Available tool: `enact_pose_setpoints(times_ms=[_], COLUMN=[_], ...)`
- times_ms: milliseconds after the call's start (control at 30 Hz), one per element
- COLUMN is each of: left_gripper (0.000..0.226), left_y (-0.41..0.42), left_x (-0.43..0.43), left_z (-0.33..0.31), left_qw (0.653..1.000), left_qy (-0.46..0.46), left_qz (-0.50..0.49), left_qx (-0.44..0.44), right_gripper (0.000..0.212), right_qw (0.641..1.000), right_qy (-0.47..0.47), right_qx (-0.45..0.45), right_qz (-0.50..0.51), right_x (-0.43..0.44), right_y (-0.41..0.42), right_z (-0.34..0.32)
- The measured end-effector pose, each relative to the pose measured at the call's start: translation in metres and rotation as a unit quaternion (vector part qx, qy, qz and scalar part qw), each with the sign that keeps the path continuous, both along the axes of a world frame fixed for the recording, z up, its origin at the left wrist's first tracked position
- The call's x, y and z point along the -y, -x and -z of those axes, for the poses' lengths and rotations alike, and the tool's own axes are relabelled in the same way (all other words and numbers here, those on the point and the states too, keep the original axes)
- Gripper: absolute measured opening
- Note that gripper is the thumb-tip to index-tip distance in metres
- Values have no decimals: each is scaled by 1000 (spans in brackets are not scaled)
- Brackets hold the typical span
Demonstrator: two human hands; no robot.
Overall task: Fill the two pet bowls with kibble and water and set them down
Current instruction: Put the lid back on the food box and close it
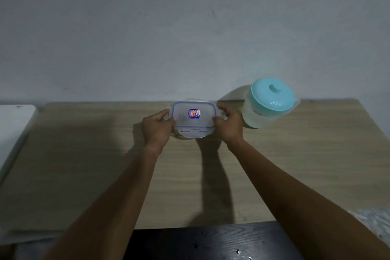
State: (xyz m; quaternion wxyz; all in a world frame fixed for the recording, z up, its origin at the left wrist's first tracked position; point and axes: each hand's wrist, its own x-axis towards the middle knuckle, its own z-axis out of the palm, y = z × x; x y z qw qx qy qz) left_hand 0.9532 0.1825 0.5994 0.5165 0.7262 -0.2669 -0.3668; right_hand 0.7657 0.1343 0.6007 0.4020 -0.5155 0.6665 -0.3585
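Observation:
A clear plastic container [193,120] with a blue-sealed lid and a small sticker sits at the far middle of the wooden table [84,164]. My left hand [157,127] grips its left side, fingers curled on the lid's edge. My right hand [229,123] grips its right side at the latch. The front latch flap hangs loose. A clear water pitcher [268,104] with a teal lid stands just right of the container, close to my right hand. The container's contents are hard to make out. No pet bowls are in view.
A grey wall runs right behind the table. A white surface [14,124] lies at the far left. A dark wood-grain surface [211,243] sits at the near edge below my arms. A pale patterned patch [371,219] shows at the right.

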Motion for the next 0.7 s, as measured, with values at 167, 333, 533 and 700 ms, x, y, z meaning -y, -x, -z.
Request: enact_pose_setpoints(times_ms=[167,333,533,700], left_gripper=[51,46,36,28], left_y=[-7,-13,-17,-19], left_x=[7,12,11,8], left_z=[2,0,-6,-17], left_qw=[996,990,984,973], left_qy=[-43,-86,-107,-145], left_qz=[44,60,78,101], left_qx=[-68,-99,-119,-152], right_gripper=[44,58,36,19], right_qw=[996,990,985,992], right_qy=[-49,-74,-71,-46], right_qx=[67,116,153,113], right_qz=[18,22,24,5], right_x=[8,10,8,4], right_y=[-2,-3,-5,-12], right_z=[13,28,27,25])
